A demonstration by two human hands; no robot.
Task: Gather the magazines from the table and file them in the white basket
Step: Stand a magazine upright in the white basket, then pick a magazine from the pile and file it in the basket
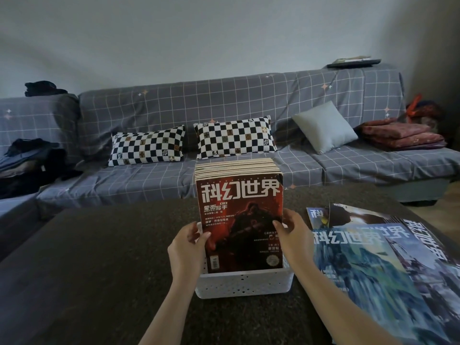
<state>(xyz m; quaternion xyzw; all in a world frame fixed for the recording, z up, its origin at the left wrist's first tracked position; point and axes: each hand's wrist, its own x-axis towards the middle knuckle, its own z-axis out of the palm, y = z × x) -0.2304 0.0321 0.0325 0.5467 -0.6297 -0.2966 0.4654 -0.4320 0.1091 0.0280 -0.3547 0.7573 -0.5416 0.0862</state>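
A white perforated basket [242, 282] stands on the dark table [99, 270] in front of me. Several magazines stand upright in it, packed front to back; the nearest has a red cover [240, 220] with large white characters. My left hand [185, 247] grips the red magazine's left edge and my right hand [292, 235] grips its right edge. More magazines with blue covers [368, 272] lie flat and overlapping on the table to the right of the basket.
Behind the table runs a grey checked sofa [224, 108] with two black-and-white checkered pillows [146, 145], a grey cushion [324, 127], dark clothes [29, 160] at left and folded red blankets [403, 136] at right.
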